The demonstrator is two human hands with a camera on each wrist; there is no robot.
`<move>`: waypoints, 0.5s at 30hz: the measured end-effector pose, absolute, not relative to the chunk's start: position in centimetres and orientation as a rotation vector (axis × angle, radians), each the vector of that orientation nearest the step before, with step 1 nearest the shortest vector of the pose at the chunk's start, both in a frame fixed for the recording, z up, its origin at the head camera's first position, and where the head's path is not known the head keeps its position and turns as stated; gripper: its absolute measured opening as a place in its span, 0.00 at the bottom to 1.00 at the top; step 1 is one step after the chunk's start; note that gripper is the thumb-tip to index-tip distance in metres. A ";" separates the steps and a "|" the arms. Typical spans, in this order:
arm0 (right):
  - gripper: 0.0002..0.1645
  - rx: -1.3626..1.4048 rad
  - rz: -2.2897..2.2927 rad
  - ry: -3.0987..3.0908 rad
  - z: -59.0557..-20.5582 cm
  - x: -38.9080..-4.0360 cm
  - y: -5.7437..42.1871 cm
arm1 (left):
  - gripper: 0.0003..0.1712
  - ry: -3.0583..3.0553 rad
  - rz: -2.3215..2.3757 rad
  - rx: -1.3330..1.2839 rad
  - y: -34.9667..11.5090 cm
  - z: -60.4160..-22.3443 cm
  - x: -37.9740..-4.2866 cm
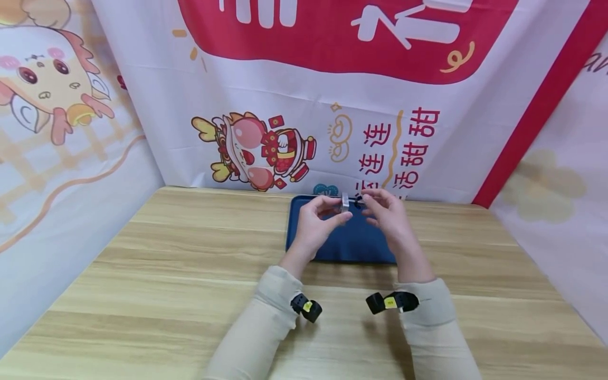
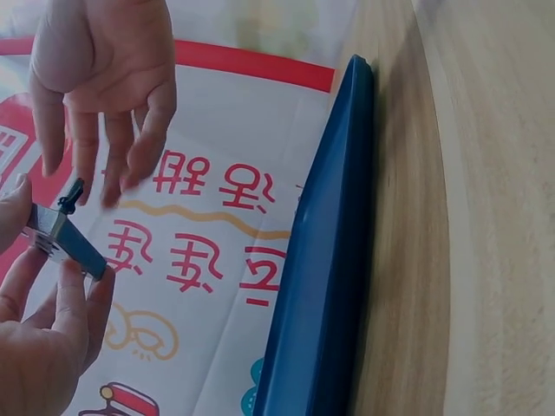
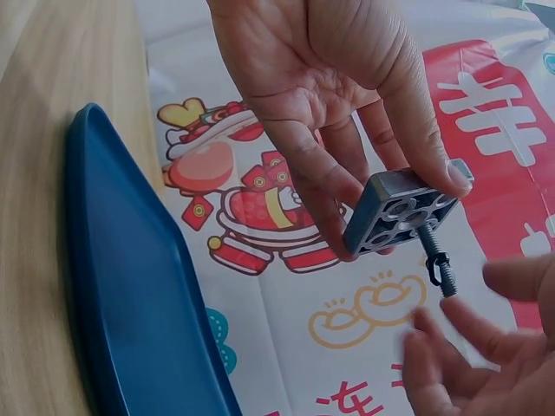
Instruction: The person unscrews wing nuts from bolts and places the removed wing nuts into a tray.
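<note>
Left hand (image 1: pixel 317 222) pinches grey block (image 1: pixel 345 203) above blue tray (image 1: pixel 357 245), right hand (image 1: pixel 388 215) beside.

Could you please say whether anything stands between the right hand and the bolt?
Nothing visible does. The right hand is by the free end of the bolt; the black piece sits farther along it, toward the block in the left hand.

A: Room around the block (image 1: pixel 345 203)?
B: Far face blocked: screw (image 3: pixel 428 238) juts toward right hand (image 1: pixel 387 214), fingertips at its tip, contact unclear. Left hand (image 1: pixel 318 219) fills the other side.
A: Below?
B: Free air down to tray (image 1: pixel 351 248).
A: Behind?
B: Cloth (image 1: pixel 161 79), just past tray.
A: Near side?
B: Lane between forearms, pinched by wrist cameras (image 1: pixel 311 311).
</note>
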State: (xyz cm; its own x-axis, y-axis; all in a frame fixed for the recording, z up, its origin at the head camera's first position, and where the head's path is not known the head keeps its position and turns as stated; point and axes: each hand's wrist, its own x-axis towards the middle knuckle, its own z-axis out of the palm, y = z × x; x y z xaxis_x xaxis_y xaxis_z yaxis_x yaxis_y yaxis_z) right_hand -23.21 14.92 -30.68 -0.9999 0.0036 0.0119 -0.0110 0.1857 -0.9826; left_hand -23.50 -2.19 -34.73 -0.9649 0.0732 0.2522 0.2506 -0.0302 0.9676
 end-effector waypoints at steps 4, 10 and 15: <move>0.27 -0.105 2.116 -2.339 -30.5 -23.3 15.2 | 0.20 -2.092 -2.141 -0.354 -2.1 -34.8 -23.5; 0.26 -0.084 2.210 -2.345 -30.4 -23.1 14.9 | 0.19 -2.098 -2.133 -0.355 -2.1 -34.8 -23.6; 0.21 -0.075 2.288 -2.299 -30.7 -23.2 14.5 | 0.19 -2.081 -2.139 -0.361 -2.2 -34.9 -23.6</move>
